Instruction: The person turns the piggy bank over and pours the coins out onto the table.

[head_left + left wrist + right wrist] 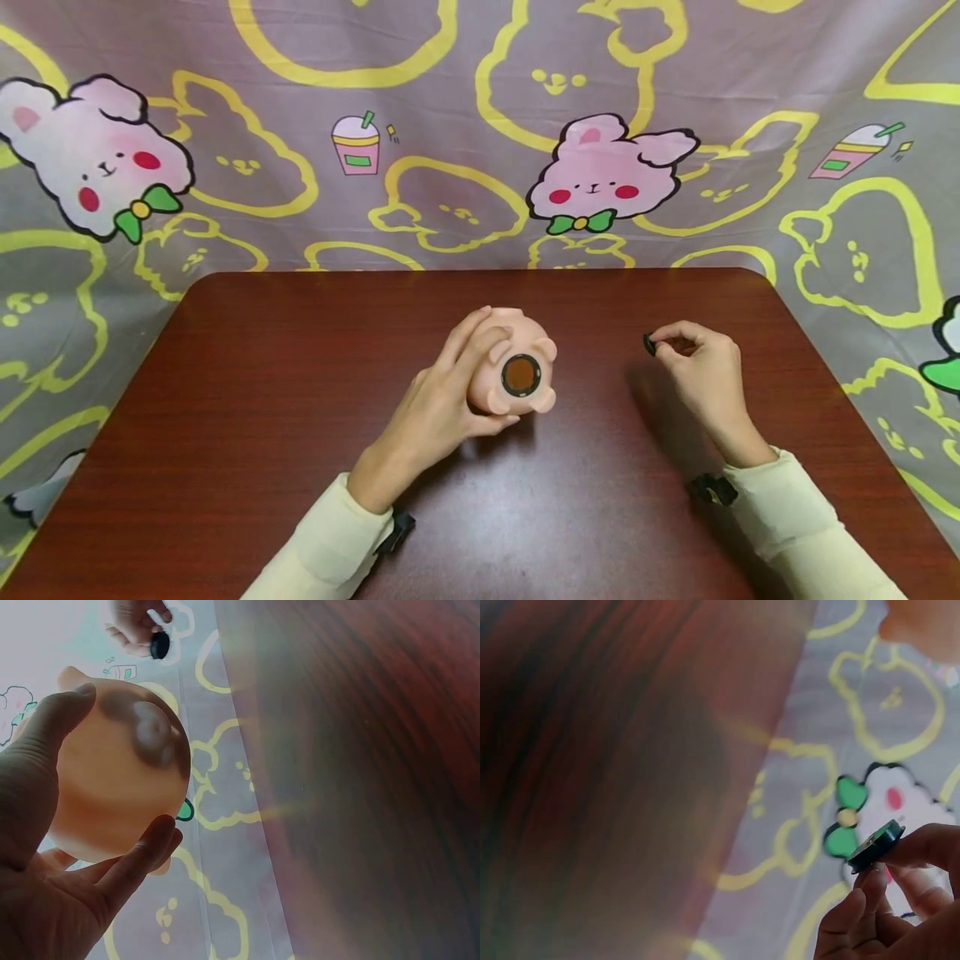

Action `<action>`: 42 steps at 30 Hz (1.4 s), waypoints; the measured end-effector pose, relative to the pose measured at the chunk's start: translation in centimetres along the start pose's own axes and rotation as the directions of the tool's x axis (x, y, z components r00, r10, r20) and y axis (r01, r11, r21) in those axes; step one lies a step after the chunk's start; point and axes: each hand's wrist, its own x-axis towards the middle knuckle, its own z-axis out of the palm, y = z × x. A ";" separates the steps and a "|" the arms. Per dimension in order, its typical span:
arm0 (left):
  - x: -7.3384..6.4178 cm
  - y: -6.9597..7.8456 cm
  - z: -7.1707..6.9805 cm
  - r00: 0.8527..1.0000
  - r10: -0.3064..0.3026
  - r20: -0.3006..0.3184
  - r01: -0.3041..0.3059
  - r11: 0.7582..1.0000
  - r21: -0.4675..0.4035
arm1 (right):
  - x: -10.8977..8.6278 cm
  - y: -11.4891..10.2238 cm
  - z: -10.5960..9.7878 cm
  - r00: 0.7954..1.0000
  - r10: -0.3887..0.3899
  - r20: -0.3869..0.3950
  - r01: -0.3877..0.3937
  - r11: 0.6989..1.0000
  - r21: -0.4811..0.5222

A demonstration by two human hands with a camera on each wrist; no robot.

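Patterned cloth [450, 100] beyond both hands, cut off at the frame edges. Brown table [285, 400] under the hands, near edge out of frame. Pale sleeves [330, 533] behind the hands, cut off at bottom; black wrist straps [397, 532], detail unclear. Left hand [431, 408] grips the pink pig [519, 343], fingers and thumb wrapped round its side, palm side hidden in head view. Pig's four stubby feet and dark-rimmed hole [521, 376] face the head camera; can't tell whether it touches the table. Right hand [705, 375], well apart from the pig, pinches a black cap [648, 343] between thumb and fingertips, partly covered. Right wrist view: orange blur at top corner, can't make out.
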 end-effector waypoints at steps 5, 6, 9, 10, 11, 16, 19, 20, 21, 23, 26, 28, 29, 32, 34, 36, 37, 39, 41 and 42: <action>0.0 0.1 0.0 1.000 -0.012 0.011 0.012 1.000 -0.004 | 1.7 2.2 -0.1 0.986 0.132 0.100 -0.129 0.991 -0.030; 0.0 0.1 0.0 1.000 -0.015 0.013 0.015 1.000 -0.006 | 2.0 2.6 -0.2 0.980 0.158 0.118 -0.155 0.987 -0.037; -0.1 0.1 -0.1 1.000 -0.022 0.019 0.022 1.000 -0.013 | 3.0 3.7 -0.3 0.961 0.222 0.165 -0.215 0.975 -0.061; -0.1 0.1 -0.1 1.000 -0.024 0.020 0.024 1.000 -0.014 | 3.3 4.1 -0.4 0.954 0.239 0.180 -0.231 0.971 -0.067; -0.1 0.1 -0.1 0.999 -0.026 0.020 0.026 1.000 -0.014 | 3.6 4.4 -0.4 0.947 0.254 0.197 -0.245 0.967 -0.069; 0.0 0.2 -0.2 0.999 -0.026 0.018 0.027 0.999 -0.018 | 4.8 5.7 -0.5 0.910 0.322 0.261 -0.314 0.946 -0.074; 0.1 0.2 -0.2 1.000 -0.020 0.016 0.020 1.000 -0.019 | 5.3 6.2 -0.5 0.903 0.336 0.267 -0.326 0.942 -0.083; 0.1 0.2 -0.3 1.000 -0.016 0.015 0.017 1.000 -0.019 | 5.4 6.3 -0.5 0.905 0.333 0.265 -0.321 0.943 -0.088; 0.1 0.2 -0.3 1.000 -0.017 0.014 0.017 1.000 -0.018 | 5.5 6.4 -0.5 0.907 0.330 0.263 -0.316 0.944 -0.095; 0.1 0.2 -0.3 1.000 -0.016 0.011 0.016 1.000 -0.021 | 5.7 6.5 -0.4 0.909 0.325 0.262 -0.309 0.946 -0.103; 0.1 0.2 -0.3 1.000 -0.025 0.013 0.026 0.999 -0.029 | 6.0 6.7 -0.4 0.910 0.322 0.263 -0.302 0.946 -0.115; 0.0 0.2 -0.3 0.999 -0.036 0.018 0.037 0.999 -0.035 | 6.1 6.8 -0.4 0.907 0.325 0.267 -0.303 0.945 -0.122; 0.0 0.2 -0.4 0.999 -0.043 0.022 0.044 0.998 -0.036 | 6.2 6.8 -0.4 0.907 0.326 0.268 -0.303 0.945 -0.125; 0.0 0.2 -0.4 0.998 -0.055 0.030 0.057 0.998 -0.040 | 6.3 6.7 -0.5 0.903 0.335 0.270 -0.308 0.941 -0.139; 0.0 0.2 -0.4 0.998 -0.058 0.034 0.060 0.997 -0.039 | 6.3 6.7 -0.5 0.901 0.341 0.268 -0.313 0.939 -0.143; 0.0 0.2 -0.4 0.998 -0.058 0.036 0.060 0.998 -0.037 | 6.2 6.7 -0.5 0.902 0.343 0.263 -0.315 0.938 -0.144; 0.0 0.2 -0.4 0.998 -0.059 0.037 0.061 0.997 -0.038 | 6.2 6.7 -0.5 0.903 0.341 0.260 -0.313 0.939 -0.143; 0.1 0.2 -0.4 0.997 -0.062 0.040 0.063 0.997 -0.038 | 6.2 6.6 -0.4 0.907 0.339 0.251 -0.311 0.939 -0.144; 0.0 0.2 -0.4 0.997 -0.060 0.040 0.062 0.997 -0.040 | 6.3 6.5 -0.3 0.911 0.334 0.241 -0.306 0.941 -0.145; 0.0 0.2 -0.4 0.998 -0.058 0.039 0.060 0.997 -0.040 | 6.3 6.5 -0.2 0.913 0.332 0.236 -0.305 0.941 -0.144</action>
